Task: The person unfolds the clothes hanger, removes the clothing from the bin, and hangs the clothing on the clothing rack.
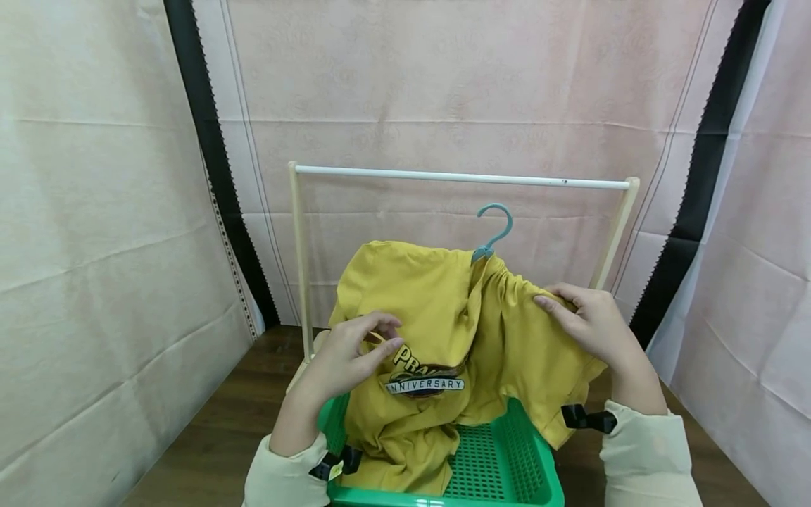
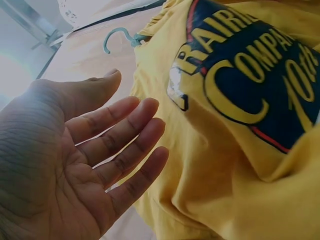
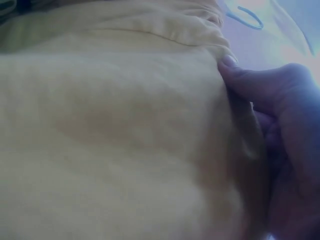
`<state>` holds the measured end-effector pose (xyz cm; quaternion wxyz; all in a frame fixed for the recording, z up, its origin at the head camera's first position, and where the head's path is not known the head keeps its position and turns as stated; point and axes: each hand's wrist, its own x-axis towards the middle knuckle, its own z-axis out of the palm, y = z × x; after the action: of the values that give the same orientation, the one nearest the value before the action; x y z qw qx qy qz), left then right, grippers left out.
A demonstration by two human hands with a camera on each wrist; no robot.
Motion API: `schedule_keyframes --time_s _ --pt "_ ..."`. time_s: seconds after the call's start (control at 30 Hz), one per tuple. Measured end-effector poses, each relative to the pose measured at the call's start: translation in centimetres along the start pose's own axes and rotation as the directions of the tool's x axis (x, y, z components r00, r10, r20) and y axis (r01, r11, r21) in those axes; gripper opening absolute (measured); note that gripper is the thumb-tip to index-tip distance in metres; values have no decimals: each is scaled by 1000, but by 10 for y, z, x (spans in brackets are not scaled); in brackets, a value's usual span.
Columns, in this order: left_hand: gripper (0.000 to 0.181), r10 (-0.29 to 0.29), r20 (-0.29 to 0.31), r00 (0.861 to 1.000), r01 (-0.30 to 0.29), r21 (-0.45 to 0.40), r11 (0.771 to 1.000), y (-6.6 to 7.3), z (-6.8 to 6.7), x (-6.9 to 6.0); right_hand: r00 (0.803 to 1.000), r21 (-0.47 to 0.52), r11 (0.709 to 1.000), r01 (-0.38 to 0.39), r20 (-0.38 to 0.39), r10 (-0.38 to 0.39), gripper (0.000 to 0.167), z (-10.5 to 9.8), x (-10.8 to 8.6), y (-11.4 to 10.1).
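Note:
A yellow T-shirt with a dark printed logo hangs in loose folds, its lower part inside a green basket. The blue hook of a hanger sticks up from the bunched neckline; the hanger's body is hidden in the cloth. At the shirt's right upper edge, my right hand pinches the fabric, thumb in front and fingers behind, as the right wrist view shows. Beside the logo, my left hand has loosely bent fingers and holds nothing. In the left wrist view its palm faces the camera, near the shirt.
Behind the shirt stands a rack with a white horizontal bar and cream posts at both ends. The basket and rack are on a brown wooden table. Pale cloth walls with black strips enclose the back and sides.

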<state>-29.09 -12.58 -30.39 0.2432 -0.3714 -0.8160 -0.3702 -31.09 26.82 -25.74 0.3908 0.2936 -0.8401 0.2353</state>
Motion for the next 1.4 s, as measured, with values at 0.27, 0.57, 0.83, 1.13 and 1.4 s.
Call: schedule_keyframes --time_s 0.27,0.57,0.83,1.13,1.4 --pt "25 -22 26 999 23 -12 1000 0 2 0 998 -50 997 -57 -4 57 12 -12 22 8" --pt "20 -14 21 1000 14 27 1000 0 2 -1 992 -90 991 -103 61 108 29 -13 63 16" --pt "17 -32 7 999 32 37 999 0 4 0 977 -148 975 -164 113 181 32 -10 93 26" --pt "16 -31 9 999 31 30 999 1 6 1 962 -174 969 -177 179 207 33 -3 107 40" --pt "15 -28 9 1000 27 25 999 0 6 0 955 -174 969 -177 206 212 33 1 108 44"
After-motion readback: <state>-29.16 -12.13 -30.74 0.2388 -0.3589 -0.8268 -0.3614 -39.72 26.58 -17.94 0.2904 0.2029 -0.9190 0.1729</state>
